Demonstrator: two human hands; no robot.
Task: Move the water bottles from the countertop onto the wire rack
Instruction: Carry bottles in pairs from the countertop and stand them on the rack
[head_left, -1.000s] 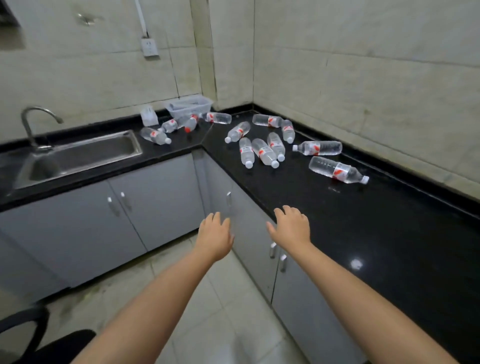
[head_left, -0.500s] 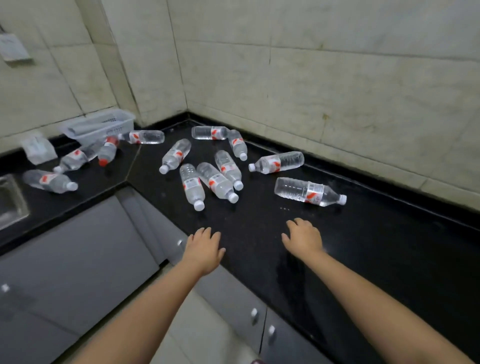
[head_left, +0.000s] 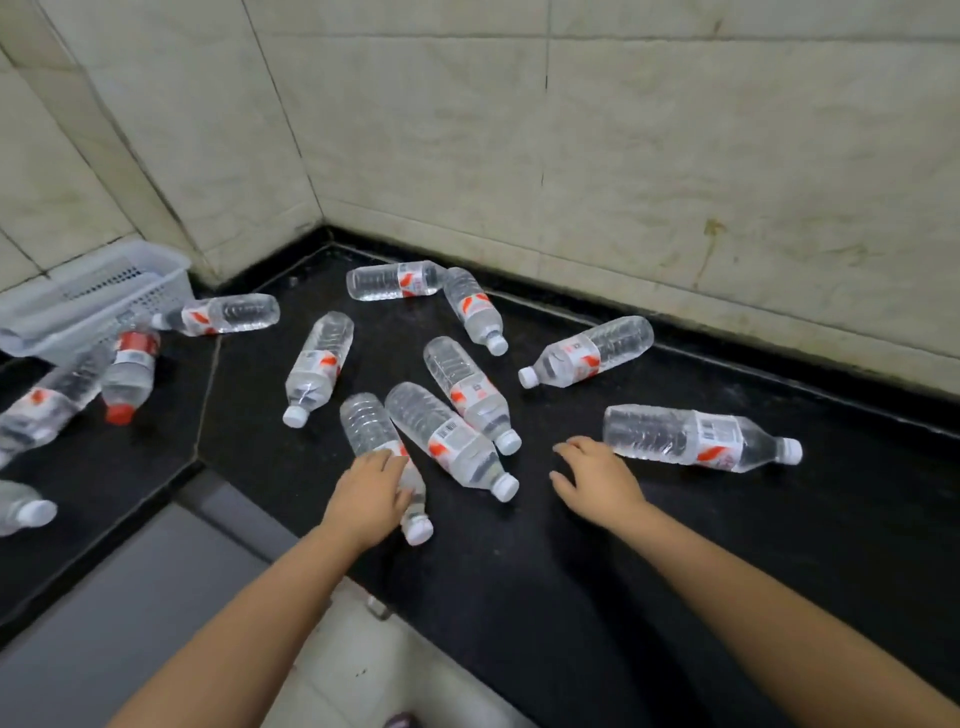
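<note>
Several clear water bottles with red-and-white labels lie on their sides on the black countertop (head_left: 623, 597). My left hand (head_left: 366, 501) lies on top of the nearest bottle (head_left: 366, 423), covering its label; its white cap sticks out below my hand. My right hand (head_left: 597, 480) hovers open with spread fingers just left of the base of another bottle (head_left: 696, 441), not touching it. A third bottle (head_left: 447, 436) lies between my hands. No wire rack is in view.
A white perforated plastic basket (head_left: 104, 291) stands at the back left, with more bottles beside it, one with a red cap (head_left: 130, 371). Tiled walls close the corner. Grey cabinet fronts (head_left: 130, 597) and floor lie below the counter's edge.
The view has swung right and closer to the corner. Both hands moved forward over the counter; my left hand has come down on the nearest bottle, and my right has neared the right-hand bottle.
</note>
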